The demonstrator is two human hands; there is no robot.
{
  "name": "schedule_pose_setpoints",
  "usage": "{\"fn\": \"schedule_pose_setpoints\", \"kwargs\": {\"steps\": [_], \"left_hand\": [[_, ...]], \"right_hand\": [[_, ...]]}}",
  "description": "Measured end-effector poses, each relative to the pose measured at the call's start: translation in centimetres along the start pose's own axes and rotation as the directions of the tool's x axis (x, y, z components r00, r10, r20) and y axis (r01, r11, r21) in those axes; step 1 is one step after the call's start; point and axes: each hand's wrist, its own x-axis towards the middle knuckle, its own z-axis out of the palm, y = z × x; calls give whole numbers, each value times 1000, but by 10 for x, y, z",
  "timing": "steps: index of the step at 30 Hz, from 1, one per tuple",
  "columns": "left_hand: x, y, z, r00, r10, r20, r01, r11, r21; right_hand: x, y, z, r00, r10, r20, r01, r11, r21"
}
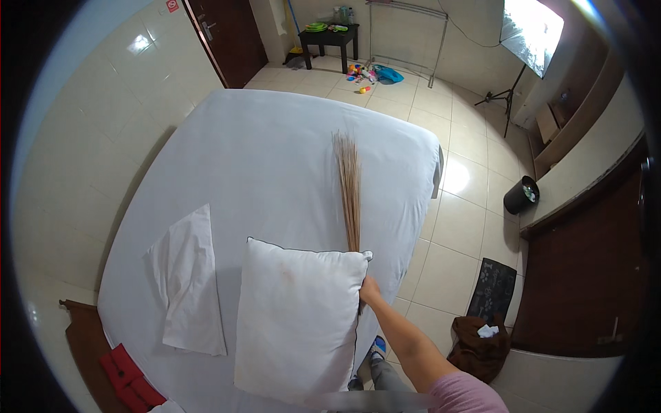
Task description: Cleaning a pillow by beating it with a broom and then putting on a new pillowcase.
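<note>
A white pillow (296, 316) with dark piping and a faint brownish stain fills the near middle of the bed. At its right edge is my right hand (369, 291), closed around the lower end of a stick broom (349, 186). The pillow covers part of the broom and some of my fingers. The broom's thin brown sticks point away from me over the white bed sheet (275, 158). To the pillow's left lies a crumpled white pillowcase (189, 289). My left hand is not in view.
A red folded cloth item (131, 378) lies by the wooden headboard (86, 337). Right of the bed are a black bin (521, 195), a dark mat (493, 286) and a brown cloth heap (478, 351). Beyond stand a black table (329, 38), a metal rack (406, 10) and a lamp stand (511, 96).
</note>
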Motion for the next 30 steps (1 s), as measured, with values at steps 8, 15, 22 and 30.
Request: {"fn": "schedule_pose_setpoints", "kwargs": {"steps": [8, 15, 22, 30], "left_hand": [[-81, 51, 50, 975, -90, 204, 147, 946, -287], [-51, 86, 83, 928, 160, 338, 13, 889, -458], [-198, 245, 110, 745, 504, 437, -242, 814, -528], [-176, 270, 107, 489, 679, 548, -236, 708, -666]], "right_hand": [[-94, -27, -71, 990, -104, -96, 130, 934, 332], [-219, 3, -157, 813, -239, 530, 383, 906, -180], [-263, 127, -178, 970, 66, -233, -36, 990, 133], [-368, 134, -154, 973, -45, -226, 32, 998, -61]]}}
